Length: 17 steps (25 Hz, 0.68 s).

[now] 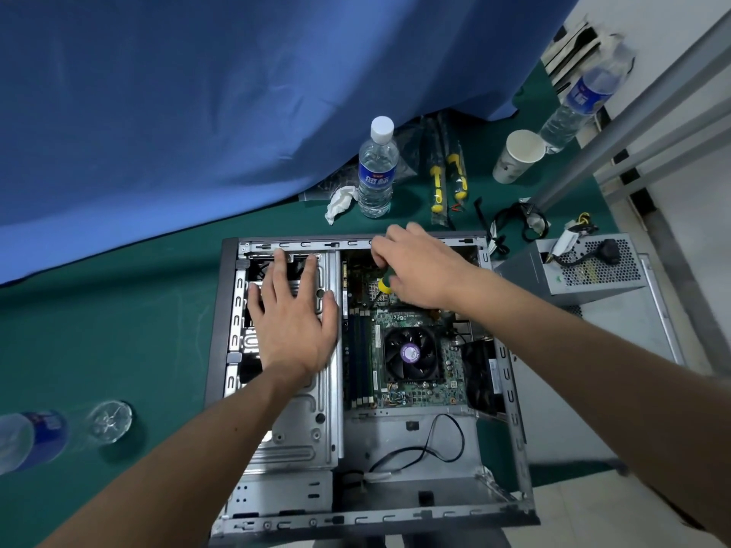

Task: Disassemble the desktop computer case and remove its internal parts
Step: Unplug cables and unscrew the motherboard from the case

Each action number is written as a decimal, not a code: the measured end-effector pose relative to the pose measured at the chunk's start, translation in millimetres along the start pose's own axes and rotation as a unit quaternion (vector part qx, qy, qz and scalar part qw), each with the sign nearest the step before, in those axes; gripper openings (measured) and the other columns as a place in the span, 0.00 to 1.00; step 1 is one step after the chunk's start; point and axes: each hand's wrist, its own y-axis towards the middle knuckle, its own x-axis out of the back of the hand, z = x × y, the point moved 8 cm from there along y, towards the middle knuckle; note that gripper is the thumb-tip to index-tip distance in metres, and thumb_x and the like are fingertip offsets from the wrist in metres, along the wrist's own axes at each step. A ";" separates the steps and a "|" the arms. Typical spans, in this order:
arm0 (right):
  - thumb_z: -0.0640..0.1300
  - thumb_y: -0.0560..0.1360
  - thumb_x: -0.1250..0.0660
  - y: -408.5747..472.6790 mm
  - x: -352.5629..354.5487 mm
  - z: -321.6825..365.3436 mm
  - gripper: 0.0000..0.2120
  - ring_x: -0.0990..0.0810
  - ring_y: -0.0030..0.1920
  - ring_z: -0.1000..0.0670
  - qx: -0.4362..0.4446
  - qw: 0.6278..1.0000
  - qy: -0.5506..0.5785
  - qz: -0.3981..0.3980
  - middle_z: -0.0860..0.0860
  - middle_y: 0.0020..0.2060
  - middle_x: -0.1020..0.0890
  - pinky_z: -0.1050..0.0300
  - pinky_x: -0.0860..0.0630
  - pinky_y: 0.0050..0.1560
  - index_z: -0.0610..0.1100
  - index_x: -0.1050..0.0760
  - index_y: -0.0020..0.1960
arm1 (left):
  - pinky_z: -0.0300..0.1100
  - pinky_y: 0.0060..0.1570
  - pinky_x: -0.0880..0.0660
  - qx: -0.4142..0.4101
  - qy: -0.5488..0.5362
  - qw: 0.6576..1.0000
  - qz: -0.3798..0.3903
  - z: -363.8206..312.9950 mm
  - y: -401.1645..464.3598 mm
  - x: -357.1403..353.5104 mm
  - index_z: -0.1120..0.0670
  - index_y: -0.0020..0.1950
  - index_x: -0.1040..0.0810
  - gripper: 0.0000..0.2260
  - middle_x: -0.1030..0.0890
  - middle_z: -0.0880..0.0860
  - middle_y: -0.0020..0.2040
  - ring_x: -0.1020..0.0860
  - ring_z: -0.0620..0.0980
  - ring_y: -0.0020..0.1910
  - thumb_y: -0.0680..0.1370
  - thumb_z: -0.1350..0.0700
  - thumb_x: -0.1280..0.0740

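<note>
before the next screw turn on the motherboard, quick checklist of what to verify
1. Right hand grips the screwdriver: ok.
2. Screwdriver tip seated in a screw: cannot tell, hidden under the hand.
3. Left hand flat on the drive cage, steadying the case: ok.
4. Power supply out of the case: ok.
5. CPU fan removed: not ok.

Bare matt metal case — green cloth tbl cover.
</note>
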 end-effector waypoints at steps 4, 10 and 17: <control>0.49 0.77 0.32 -3.0 -8.6 -5.6 0.18 0.27 0.55 0.40 -0.056 0.998 -0.032 0.020 0.43 0.56 0.30 0.49 0.27 0.48 0.44 0.33 0.62 | 0.58 0.74 0.51 0.000 0.000 1.000 0.003 -0.2 0.0 -0.2 0.44 0.78 0.42 0.26 0.48 0.57 0.80 0.44 0.57 0.76 0.81 0.40 0.51; 0.42 0.76 0.33 -0.4 -3.1 -1.0 0.12 0.30 0.51 0.46 0.002 1.000 -0.002 -0.015 0.49 0.51 0.32 0.51 0.29 0.46 0.46 0.31 0.57 | 0.57 0.75 0.52 0.001 0.002 1.000 0.002 0.3 -0.3 -0.3 0.44 0.78 0.42 0.26 0.49 0.56 0.80 0.45 0.57 0.76 0.81 0.40 0.51; 0.43 0.79 0.37 -1.7 -4.2 -0.6 0.08 0.26 0.50 0.43 -0.010 1.000 -0.001 -0.025 0.47 0.51 0.29 0.50 0.29 0.44 0.45 0.31 0.57 | 0.58 0.75 0.52 0.001 0.007 1.000 0.004 -0.6 0.2 -0.4 0.44 0.78 0.43 0.26 0.49 0.56 0.80 0.45 0.56 0.77 0.81 0.39 0.52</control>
